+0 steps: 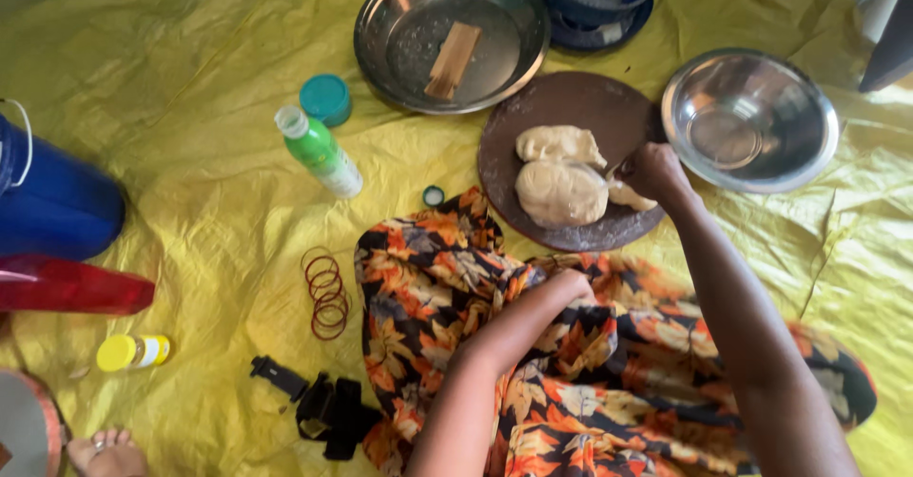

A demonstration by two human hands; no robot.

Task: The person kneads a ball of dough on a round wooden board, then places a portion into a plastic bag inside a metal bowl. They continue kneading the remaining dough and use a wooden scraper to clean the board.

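While a green bottle point(319, 150), a teal lid point(326, 97), red bangles point(325, 292) and two steel bowls point(749, 118) lie about on the crinkled yellow sheet point(190, 201), soft pale dough point(561, 177) sits in lumps on a round brown board point(533, 116). At the board's right edge the right hand point(652, 171) is curled tight, pinching a small piece of that dough. Resting on the flowered orange cloth point(428, 277), the left hand point(563, 286) folds under; its grip cannot be told.

Dough pieces point(561, 177) sit on round board point(533, 120) at sheet point(190, 192) centre. Right hand point(651, 171) is placed at board's right edge, bowl point(749, 118) just right of it. Plate point(399, 20) lies behind board, stick point(453, 59) in it. Bottle point(319, 151) lies left of board, bangles point(325, 292) nearer the person.
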